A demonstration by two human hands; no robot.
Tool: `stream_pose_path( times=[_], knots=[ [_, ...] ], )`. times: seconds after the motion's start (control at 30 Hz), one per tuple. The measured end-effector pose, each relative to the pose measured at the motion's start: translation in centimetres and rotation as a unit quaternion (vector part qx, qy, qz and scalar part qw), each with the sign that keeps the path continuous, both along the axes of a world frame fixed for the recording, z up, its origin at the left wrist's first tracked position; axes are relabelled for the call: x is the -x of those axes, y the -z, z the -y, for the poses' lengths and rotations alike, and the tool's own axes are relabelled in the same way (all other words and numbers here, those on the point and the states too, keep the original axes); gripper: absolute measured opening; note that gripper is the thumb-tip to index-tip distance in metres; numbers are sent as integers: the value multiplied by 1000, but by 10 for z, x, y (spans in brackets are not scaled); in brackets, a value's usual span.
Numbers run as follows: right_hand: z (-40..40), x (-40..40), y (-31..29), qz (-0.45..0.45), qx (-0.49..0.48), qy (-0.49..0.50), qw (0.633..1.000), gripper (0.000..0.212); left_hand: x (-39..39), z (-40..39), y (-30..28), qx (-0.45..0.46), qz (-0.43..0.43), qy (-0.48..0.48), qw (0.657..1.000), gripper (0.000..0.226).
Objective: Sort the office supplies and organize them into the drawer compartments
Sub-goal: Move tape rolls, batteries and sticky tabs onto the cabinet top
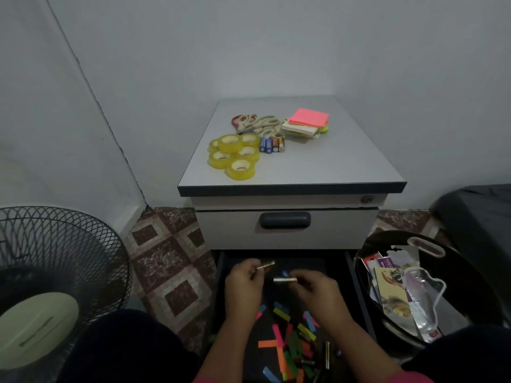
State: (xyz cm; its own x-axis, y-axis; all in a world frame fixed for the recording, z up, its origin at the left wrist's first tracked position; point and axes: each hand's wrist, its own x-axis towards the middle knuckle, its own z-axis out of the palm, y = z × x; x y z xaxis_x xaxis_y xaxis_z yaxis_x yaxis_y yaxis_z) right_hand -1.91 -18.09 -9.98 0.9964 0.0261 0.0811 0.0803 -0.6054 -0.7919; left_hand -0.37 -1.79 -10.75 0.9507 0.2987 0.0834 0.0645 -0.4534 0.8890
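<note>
The bottom drawer [221,275] is pulled out, dark inside, with several coloured paper flags [287,346] and a few loose batteries scattered at its near end. My left hand [243,283] grips a gold and red battery [266,265] over the drawer. My right hand [318,288] pinches a silver battery [284,280] beside it. On the cabinet top [345,167] lie several yellow tape rolls [235,154], several batteries [272,144], beige and red scissors [257,123] and a stack of sticky notes [307,123].
A black fan [55,275] stands on the tiled floor at left. A black round bin [470,277] at right holds packets and plastic bags. The upper drawer [284,220] is shut. My dark-clad knees frame the drawer at the bottom.
</note>
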Motion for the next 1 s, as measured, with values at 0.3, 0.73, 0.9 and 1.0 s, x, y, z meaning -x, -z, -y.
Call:
stream_pose_path(
  times=[0.3,0.73,0.9,1.0],
  knots=[
    [-10,-18,-128,304,-48,111,945,26,-9,10,-124,-91,401,-16,911,19],
    [-36,-106,-181,165,191,110,961,15,-81,28,-173,-445,323,-5,835,25],
    [-32,-108,-184,148,143,56,977,17,-85,30,-171,-463,299,-6,834,34],
    [-25,-103,-187,115,49,47,991,25,-76,28,-165,-433,334,-8,837,26]
  ],
)
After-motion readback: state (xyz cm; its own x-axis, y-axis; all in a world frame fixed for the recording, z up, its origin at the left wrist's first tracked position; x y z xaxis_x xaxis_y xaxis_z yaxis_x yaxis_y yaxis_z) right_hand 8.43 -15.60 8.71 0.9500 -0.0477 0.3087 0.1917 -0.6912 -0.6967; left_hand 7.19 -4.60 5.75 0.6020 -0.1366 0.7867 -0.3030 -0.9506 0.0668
